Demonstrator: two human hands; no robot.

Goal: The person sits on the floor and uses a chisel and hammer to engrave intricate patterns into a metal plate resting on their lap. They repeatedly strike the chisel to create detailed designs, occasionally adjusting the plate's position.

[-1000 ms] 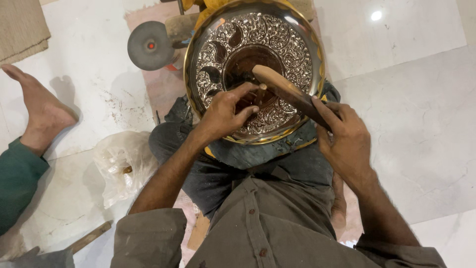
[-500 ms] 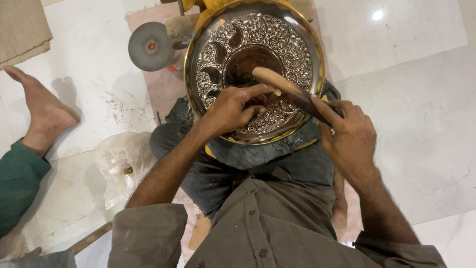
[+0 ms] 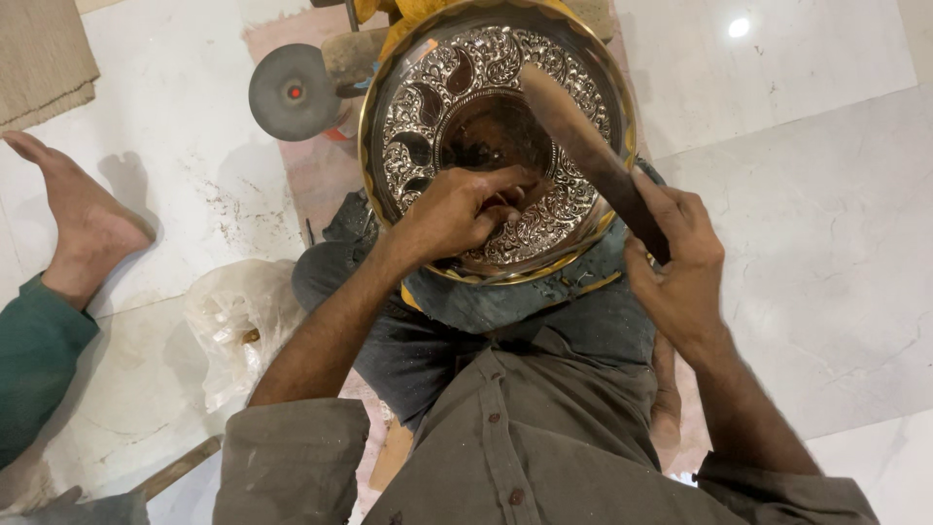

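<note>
Head view, looking down on seated person's lap.

Item 1: round metal plate (image 3: 544, 126), silver-coloured embossed leaf and floral relief w/ brass-coloured rim, dark plain centre. Position: propped on person's lap over blue-grey cloth (image 3: 505, 301), top edge tilted away from the body.

Item 2: left hand (image 3: 457, 209). Fingers curled together, pinched on something small pressed to plate's lower centre; what's held can't be made out, hidden by fingers. Hand touching plate face.

Item 3: right hand (image 3: 680, 267). Closed round lower end of wooden stick (image 3: 583, 146), long, flat, brown. Stick runs diag. up-left from the hand, crossing right half of plate, upper end over the embossed band near top. Whether it touches the plate: can't tell.

Item 4: dark round disc (image 3: 292, 92) w/ red centre, on floor just left of plate, beside a brown block.

Item 5: crumpled clear plastic bag (image 3: 238, 321), on floor by person's left knee.

Item 6: another person's bare foot (image 3: 78, 209), green trouser leg, far left, well apart from plate.

Item 7: white marble floor (image 3: 826, 194); woven mat (image 3: 44, 58) at top-left corner.
</note>
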